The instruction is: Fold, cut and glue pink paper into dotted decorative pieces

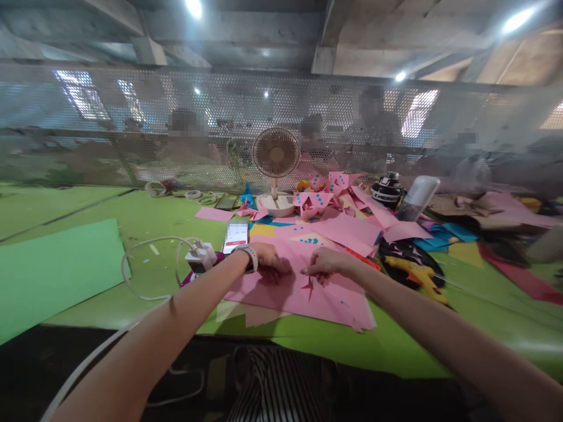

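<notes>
My left hand, with a watch on its wrist, rests its bent fingers on a large pink paper sheet. My right hand is close beside it, fingers curled with thumb and forefinger pinched together. Just below the right fingertips is a small pointed pink paper piece; whether the fingers touch it I cannot tell. What lies inside either hand's grasp is hidden. More pink and cream paper pokes out from under the sheet. A lit phone lies beyond my left wrist.
A small fan stands behind a heap of pink paper shapes. To the right are a yellow glue gun, a black bottle and a clear container. A white charger with cable and green sheet lie left.
</notes>
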Demonstrator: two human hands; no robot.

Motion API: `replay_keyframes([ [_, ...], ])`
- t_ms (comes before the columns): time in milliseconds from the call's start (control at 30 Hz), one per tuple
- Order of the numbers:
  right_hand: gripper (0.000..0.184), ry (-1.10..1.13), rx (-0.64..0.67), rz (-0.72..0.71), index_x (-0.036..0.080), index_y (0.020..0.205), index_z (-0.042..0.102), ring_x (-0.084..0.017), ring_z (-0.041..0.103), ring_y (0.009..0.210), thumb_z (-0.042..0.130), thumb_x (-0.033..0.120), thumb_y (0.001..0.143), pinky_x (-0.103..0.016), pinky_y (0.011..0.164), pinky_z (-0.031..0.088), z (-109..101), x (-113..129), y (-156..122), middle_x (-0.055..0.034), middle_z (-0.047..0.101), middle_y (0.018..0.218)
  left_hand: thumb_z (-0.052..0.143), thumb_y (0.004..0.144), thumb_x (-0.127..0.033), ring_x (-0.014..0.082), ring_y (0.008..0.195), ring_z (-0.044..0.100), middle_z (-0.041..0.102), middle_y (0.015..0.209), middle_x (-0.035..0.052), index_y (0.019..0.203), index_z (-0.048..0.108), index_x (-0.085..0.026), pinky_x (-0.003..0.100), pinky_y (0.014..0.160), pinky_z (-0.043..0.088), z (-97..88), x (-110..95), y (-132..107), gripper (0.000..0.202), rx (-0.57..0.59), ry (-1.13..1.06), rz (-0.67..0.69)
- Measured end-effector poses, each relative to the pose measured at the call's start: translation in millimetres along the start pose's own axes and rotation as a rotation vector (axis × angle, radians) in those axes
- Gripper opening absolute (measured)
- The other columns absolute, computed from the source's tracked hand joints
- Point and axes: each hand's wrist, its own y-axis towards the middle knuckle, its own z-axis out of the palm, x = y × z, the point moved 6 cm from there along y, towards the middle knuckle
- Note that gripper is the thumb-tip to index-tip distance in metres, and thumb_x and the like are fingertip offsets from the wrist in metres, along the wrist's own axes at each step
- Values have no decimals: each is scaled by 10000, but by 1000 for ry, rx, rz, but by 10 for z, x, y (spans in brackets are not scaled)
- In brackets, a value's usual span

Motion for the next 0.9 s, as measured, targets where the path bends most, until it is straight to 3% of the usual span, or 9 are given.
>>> replay_keyframes([
  [400,366,-14,-17,-29,137,570,600,-133,606,409,752,467,618,-169,356,425,-11,43,-51,-24,626,439,802,471,-462,179,563,645,695,630,86,593,668,-138,250,523,490,-16,42,26,371,51,-18,15],
  [667,377,59,-13,34,153,573,568,-137,606,413,766,473,592,-185,410,485,26,-17,-19,-8,606,413,811,451,-466,194,589,656,701,658,96,639,675,-131,268,539,500,-28,74,63,407,69,-31,15],
  [900,396,120,-6,-13,158,580,527,-142,602,396,768,473,587,-205,402,500,45,-32,-26,-1,600,415,818,436,-447,187,553,642,692,631,81,641,678,-143,271,516,489,-2,34,-7,392,84,-24,-14],
])
